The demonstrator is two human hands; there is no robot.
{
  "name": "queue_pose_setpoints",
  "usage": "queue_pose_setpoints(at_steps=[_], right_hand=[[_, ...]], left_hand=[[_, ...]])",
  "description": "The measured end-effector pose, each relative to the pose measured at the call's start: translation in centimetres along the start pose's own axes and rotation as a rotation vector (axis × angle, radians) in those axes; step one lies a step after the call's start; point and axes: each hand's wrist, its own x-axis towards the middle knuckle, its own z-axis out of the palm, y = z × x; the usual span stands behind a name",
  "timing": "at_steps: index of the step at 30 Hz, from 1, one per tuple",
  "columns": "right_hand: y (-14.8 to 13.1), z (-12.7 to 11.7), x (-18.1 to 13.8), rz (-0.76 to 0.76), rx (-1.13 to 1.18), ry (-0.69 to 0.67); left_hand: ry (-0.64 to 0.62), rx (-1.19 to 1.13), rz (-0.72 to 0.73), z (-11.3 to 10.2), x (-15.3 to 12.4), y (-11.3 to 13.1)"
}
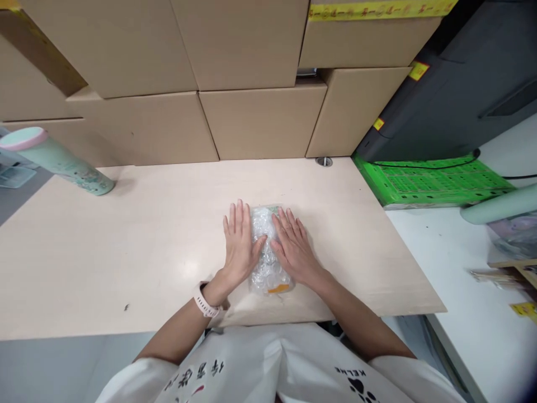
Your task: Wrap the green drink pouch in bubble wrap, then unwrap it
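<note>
A bubble-wrapped package (265, 263) lies flat on the light wooden table (159, 235), near its front edge. Some green shows at its far end and an orange patch at its near end; what is inside the wrap I cannot make out. Along its left side rests my left hand (241, 238), fingers straight and thumb reaching over the wrap. My right hand (293, 243) lies on its right side with the fingers stretched out. Both hands are open and touch the package without grasping it.
Stacked cardboard boxes (260, 123) line the table's back edge. A mint-green tumbler (71, 162) with a pink rim stands at the left. To the right are a green plastic crate (436, 182), a dark grey case (453, 95) and a white side table (444, 252).
</note>
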Motion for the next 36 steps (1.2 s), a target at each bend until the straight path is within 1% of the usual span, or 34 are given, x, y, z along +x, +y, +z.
queue_pose_setpoints(at_steps=[2, 4, 8, 11, 13, 15, 17, 18, 19, 20, 22, 23, 24, 28, 31, 33, 35, 36], right_hand=[[0.1, 0.3, -0.1, -0.013, -0.024, -0.015], [0.4, 0.6, -0.2, -0.028, -0.036, -0.034], [1.2, 1.3, -0.1, -0.075, -0.016, -0.04], [1.5, 1.8, 0.2, -0.101, 0.023, -0.011], [1.4, 1.8, 0.5, -0.098, 0.068, 0.023], [1.3, 1.4, 0.6, -0.045, 0.122, 0.118], [1.3, 0.6, 0.6, 0.083, 0.167, 0.27], [1.3, 0.2, 0.6, 0.17, 0.188, 0.321], [1.4, -0.3, 0.6, 0.252, 0.209, 0.324], [1.5, -0.8, 0.6, 0.319, 0.23, 0.283], [1.8, -1.5, 0.6, 0.392, 0.267, 0.143], [1.9, -1.8, 0.6, 0.401, 0.285, 0.087], [2.0, -1.9, 0.6, 0.4, 0.305, 0.059], [2.3, -1.8, 0.7, 0.378, 0.43, 0.077], [2.4, -1.7, 0.8, 0.357, 0.581, 0.085], [2.2, -1.9, 0.9, 0.343, 0.758, 0.119], [1.4, -2.5, 1.1, 0.293, 0.927, 0.19], [0.9, -2.9, 1.1, 0.247, 0.974, 0.23]], left_hand=[[-0.071, 0.145, 0.114, 0.3, -0.4, 0.0], [-0.147, 0.273, 0.174, 0.5, -0.6, 0.0], [-0.221, 0.465, 0.2, 0.7, -0.5, 0.1], [-0.239, 0.502, 0.195, 0.8, -0.2, -0.1], [-0.243, 0.477, 0.181, 0.8, 0.0, -0.4], [-0.245, 0.425, 0.16, 0.6, 0.1, -0.8], [-0.237, 0.364, 0.143, 0.4, 0.2, -1.2], [-0.219, 0.336, 0.139, 0.3, 0.2, -1.4], [-0.187, 0.31, 0.138, 0.1, 0.2, -1.4], [-0.14, 0.287, 0.14, 0.0, 0.2, -1.4], [-0.029, 0.251, 0.141, -0.3, 0.1, -1.1], [0.015, 0.241, 0.132, -0.4, 0.0, -0.9], [0.04, 0.235, 0.119, -0.6, -0.1, -0.5], [0.026, 0.238, 0.023, -0.8, -0.2, 0.6], [0.021, 0.178, -0.038, -1.0, -0.1, 0.7], [0.009, 0.064, -0.084, -1.3, 0.1, 0.6], [-0.037, -0.14, -0.182, -1.6, 0.4, 0.4], [-0.078, -0.273, -0.249, -1.7, 0.5, 0.4]])
